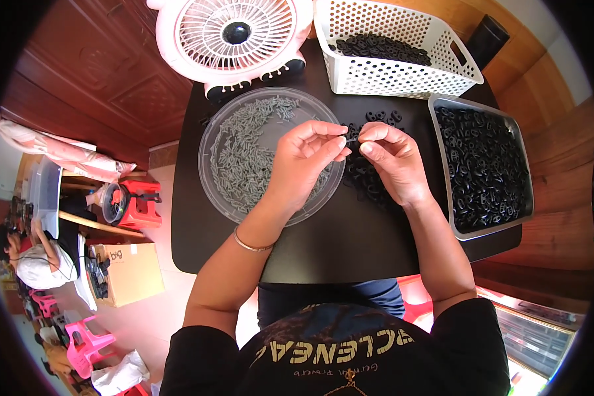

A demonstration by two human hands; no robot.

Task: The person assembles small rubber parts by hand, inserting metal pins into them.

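My left hand point(305, 158) is closed in a pinch over the right edge of a round clear tub point(206, 158). The tub holds many short, thin grey pieces point(241, 155), too small to tell whether springs or screws. Facing it, my right hand point(397, 162) pinches with thumb and forefinger. A tiny greyish piece point(352, 139) shows between the two sets of fingertips, held up above the table. Beneath and behind my right hand lies a loose pile of small black plastic parts point(364, 177), some with two holes point(394, 117).
A metal tray point(445, 178) full of black parts stands at the right. Behind are a white perforated basket point(402, 78) with more black parts and a pink fan point(234, 63). Off to the left, a person point(46, 264) sits near a cardboard box point(135, 274) and pink stools point(86, 346).
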